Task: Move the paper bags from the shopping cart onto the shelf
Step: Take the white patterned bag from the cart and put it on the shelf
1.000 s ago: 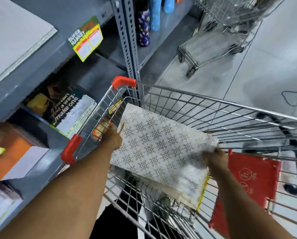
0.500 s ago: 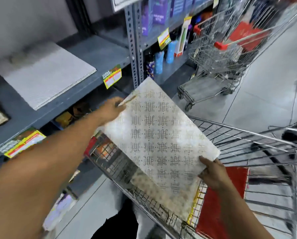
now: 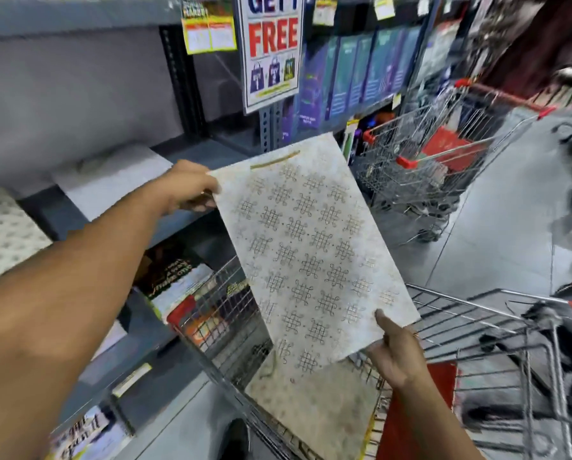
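A flat white paper bag (image 3: 307,247) with a gold knot pattern hangs in the air above the shopping cart (image 3: 477,313). My left hand (image 3: 190,189) grips its top left corner, close to the grey shelf (image 3: 191,151). My right hand (image 3: 395,355) holds its lower right edge. Two white bags lie flat on the shelf, one (image 3: 112,177) just behind my left hand and one (image 3: 2,230) at the far left. In the cart below, a beige bag (image 3: 311,403) and a red bag (image 3: 410,423) stand upright.
A second wire cart (image 3: 420,167) with a red bag stands further down the aisle. A "GET FREE" sign (image 3: 271,48) hangs on the shelf upright. Lower shelves hold printed bags (image 3: 171,277). Grey floor tiles (image 3: 497,247) lie to the right.
Both hands have lifted the patterned bag out of the cart and carried it up and left toward the grey shelf. My view has tilted upward.
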